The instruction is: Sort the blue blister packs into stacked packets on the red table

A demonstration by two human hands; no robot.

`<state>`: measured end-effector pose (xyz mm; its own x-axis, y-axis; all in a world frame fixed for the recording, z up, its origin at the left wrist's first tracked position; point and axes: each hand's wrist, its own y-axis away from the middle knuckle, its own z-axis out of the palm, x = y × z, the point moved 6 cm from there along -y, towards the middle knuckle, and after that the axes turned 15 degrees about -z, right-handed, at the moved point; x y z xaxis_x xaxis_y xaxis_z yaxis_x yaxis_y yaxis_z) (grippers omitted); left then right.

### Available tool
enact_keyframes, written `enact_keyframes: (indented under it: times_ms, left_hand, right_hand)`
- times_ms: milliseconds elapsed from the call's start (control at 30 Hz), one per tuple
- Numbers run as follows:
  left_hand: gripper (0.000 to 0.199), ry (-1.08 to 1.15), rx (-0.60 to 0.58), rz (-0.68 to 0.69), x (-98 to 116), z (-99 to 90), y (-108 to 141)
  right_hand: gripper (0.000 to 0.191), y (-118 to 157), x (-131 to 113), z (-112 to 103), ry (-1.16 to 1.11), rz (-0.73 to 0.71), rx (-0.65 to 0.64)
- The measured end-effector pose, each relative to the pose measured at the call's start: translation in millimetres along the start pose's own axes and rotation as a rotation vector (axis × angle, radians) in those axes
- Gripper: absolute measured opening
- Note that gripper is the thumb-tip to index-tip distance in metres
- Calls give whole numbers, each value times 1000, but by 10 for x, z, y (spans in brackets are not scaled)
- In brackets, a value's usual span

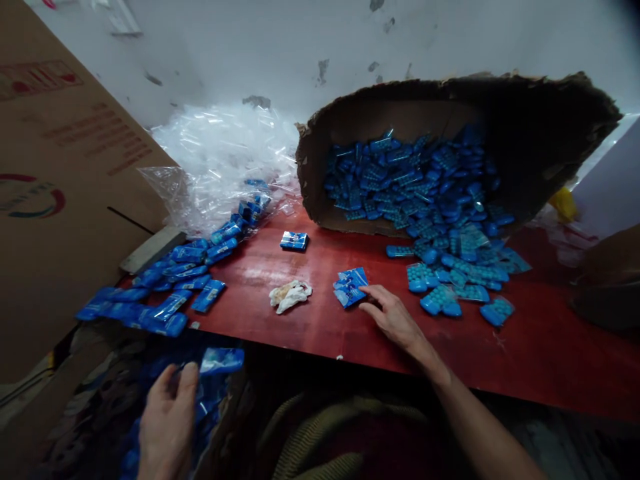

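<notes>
Step in hand, as I read it: picking up a blue printed card. The right hand is at a small fanned pile of blue printed cards on the red tabletop; index fingertip at the pile's right edge, thumb apart below it. Fingers look parted and curved, not clenched; can't tell whether a card is gripped.

The left hand is lower left, past the table's front edge, above blue packets in a container below. Thumb and index tips are close together; can't tell if anything is pinched. A blue packet sits just right of those fingertips; contact unclear.

Other stuff: second card stack behind the first, crumpled whitish scrap left of the cards, blue packets heaped at table left, clear plastic bags behind them. Bead-filled blue packs spill from the torn cardboard box at right.

Next move likely calls for thumb and index closing on one card edge, separating it without dragging the rest; left fingers would need to be free.
</notes>
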<state>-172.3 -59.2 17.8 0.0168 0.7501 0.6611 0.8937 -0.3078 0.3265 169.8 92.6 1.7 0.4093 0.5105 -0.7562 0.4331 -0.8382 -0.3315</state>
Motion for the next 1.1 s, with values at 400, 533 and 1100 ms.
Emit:
enact_keyframes:
  times_ms: [400, 533, 1100]
  left_hand:
    - [41, -442, -45, 958, 832, 1496, 573]
    - [27, -364, -123, 1026, 1001, 1692, 585]
    - [47, -137, -219, 1035, 1013, 1753, 1175]
  right_hand:
    - [32, -392, 177, 247, 563, 24, -191]
    - [20, -391, 240, 212, 550, 59, -143]
    - [9, -245, -83, 62, 251, -48, 200]
